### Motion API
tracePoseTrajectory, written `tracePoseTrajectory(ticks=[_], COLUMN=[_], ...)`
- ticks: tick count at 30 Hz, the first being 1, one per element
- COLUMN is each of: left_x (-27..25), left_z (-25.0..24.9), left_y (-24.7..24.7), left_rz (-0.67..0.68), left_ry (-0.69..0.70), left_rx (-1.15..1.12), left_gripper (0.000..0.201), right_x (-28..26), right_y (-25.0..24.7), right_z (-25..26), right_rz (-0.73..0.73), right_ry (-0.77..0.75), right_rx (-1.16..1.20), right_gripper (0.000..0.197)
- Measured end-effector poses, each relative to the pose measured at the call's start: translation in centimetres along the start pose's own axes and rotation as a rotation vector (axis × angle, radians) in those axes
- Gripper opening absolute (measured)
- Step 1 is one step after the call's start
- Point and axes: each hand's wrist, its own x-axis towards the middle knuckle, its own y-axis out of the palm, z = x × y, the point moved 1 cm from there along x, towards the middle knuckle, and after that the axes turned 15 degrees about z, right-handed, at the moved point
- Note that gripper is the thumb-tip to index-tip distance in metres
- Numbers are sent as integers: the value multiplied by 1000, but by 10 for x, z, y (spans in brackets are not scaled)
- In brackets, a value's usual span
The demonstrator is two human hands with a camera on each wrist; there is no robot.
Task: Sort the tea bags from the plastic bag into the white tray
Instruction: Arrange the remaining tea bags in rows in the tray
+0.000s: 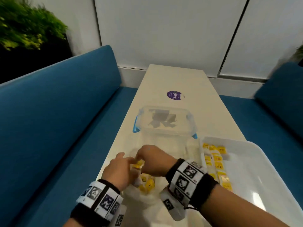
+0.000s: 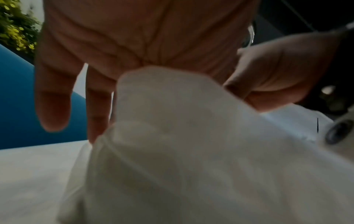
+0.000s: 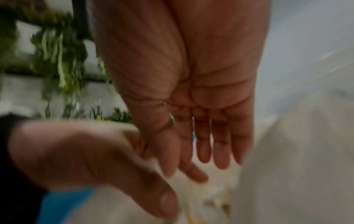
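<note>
While both hands meet over the bag [image 1: 144,196] mouth, left hand [image 1: 118,172] holds the bag's edge, outer fingers straight; right hand [image 1: 154,161] has straight fingers, thumb near bag, grasp unclear. Yellow tea bags [image 1: 146,184] sit inside the bag on the tabletop [image 1: 193,82]; more lie in the tray [image 1: 265,185] at right.
</note>
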Motion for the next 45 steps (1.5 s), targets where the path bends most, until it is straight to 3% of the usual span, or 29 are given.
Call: tracePoseTrajectory(ticks=[3,5,7,12,18,21,29,33,36,42,45], left_x=[3,0,-3,-9,-5,-3,-9,-10,-14,-21,-22], left_z=[6,10,13,20,14,12,12,11,8,2,4], left_y=[7,8,9,6,15,16,18,20,18,16,15], left_rz=[-35,-65,-74,-107,-64,-67,-93,-116,-140,-130,-120], left_ry=[45,87,109,94,141,146,152,148,144,150,130], left_rx=[59,61,49,-16,-56,-102,-89,-85,-85,-45,-35], left_gripper=[32,37,45,63,52,53,62,62,63,62,62], right_x=[26,27,26,23,25,34,44,45,43,43,40], right_y=[38,54,60,55,49,55,48,59,68,69,66], right_z=[1,0,-1,-12,0,-3,-12,-2,1,3,5], right_rz=[117,90,34,47,-2,46,39,57,55,44,9], right_ry=[130,182,176,113,85,104,120,255,306,330,267], right_rx=[-161,-235,-285,-264,-342,-361,19,-256,-321,-286,-275], right_gripper=[46,60,54,37,41,45,31,44,51,35,28])
